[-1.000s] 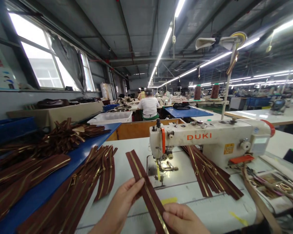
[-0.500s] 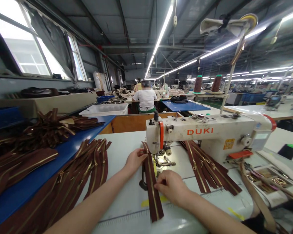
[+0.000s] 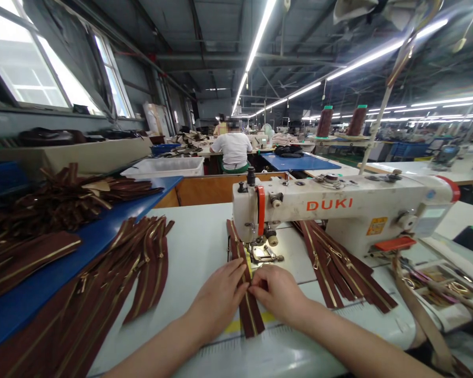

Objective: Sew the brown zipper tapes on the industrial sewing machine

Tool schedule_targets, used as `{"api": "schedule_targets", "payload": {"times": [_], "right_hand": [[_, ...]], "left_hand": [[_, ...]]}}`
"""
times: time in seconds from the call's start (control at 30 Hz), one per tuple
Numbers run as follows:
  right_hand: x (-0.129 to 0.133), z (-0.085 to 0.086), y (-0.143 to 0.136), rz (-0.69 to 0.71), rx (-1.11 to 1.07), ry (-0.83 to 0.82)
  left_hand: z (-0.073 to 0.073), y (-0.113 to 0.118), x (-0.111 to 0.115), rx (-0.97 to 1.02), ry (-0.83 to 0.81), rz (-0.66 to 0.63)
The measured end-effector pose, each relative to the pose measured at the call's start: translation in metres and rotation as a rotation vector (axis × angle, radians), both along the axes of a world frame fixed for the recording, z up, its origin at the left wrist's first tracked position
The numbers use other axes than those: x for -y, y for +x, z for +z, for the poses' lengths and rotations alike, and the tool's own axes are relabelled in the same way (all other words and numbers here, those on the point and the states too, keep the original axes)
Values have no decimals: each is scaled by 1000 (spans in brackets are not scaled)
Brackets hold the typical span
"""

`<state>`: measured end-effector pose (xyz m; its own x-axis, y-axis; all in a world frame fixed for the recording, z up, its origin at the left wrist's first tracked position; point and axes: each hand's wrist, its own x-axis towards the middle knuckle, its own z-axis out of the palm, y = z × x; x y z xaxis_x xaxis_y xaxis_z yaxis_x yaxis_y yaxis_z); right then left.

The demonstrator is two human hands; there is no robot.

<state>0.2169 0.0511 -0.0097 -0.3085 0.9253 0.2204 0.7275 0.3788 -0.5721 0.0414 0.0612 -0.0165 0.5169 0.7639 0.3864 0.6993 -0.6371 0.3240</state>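
Note:
A brown zipper strip (image 3: 253, 316) with gold teeth lies lengthwise on the sewing machine bed, its far end just left of the machine's head. My left hand (image 3: 219, 291) rests over its middle, fingers bent across the tape and thumb close to the right edge. Pinched fingers of my right hand (image 3: 279, 293) meet that right edge, almost touching the left thumb. The white sewing machine (image 3: 291, 205) has its lit presser foot (image 3: 265, 253) just beyond my right hand.
Brown zippers (image 3: 114, 273) spread over the table's left side, and more (image 3: 335, 262) lie under the machine arm. A heap of zippers (image 3: 63, 202) covers the blue surface (image 3: 142, 207). At right sits a tray of metal rings (image 3: 443, 283). A person (image 3: 233, 149) sits ahead.
My left hand has come down the zipper from its far end to beside my right hand. The zipper has shifted slightly away from me. The camera view has tilted a little.

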Motion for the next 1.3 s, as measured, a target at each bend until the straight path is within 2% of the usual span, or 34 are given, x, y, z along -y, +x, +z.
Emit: {"api": "schedule_targets", "payload": {"times": [0.13, 0.3, 0.53, 0.73, 0.9, 1.03, 1.17, 1.3], "right_hand": [[-2, 4, 3, 17, 37, 50], [-7, 9, 6, 68, 104, 77], [-12, 0, 5, 32, 117, 109], [-12, -1, 3, 51, 138, 116], [-11, -3, 5, 51, 113, 137], [-7, -3, 17, 125, 122, 196], [-1, 2, 27, 243, 202, 239], [0, 5, 26, 264, 242, 247]], "left_hand": [[-1, -2, -12, -61, 23, -37], [-5, -2, -17, -66, 30, -14], [-4, -1, -14, -19, 36, -13], [-9, -2, -13, -14, 8, 10], [-11, -3, -14, -38, 71, 60], [-10, -3, -12, -76, 101, 55], [-9, -4, -11, -73, 63, 41], [-6, -4, -12, -63, 40, 18]]}}
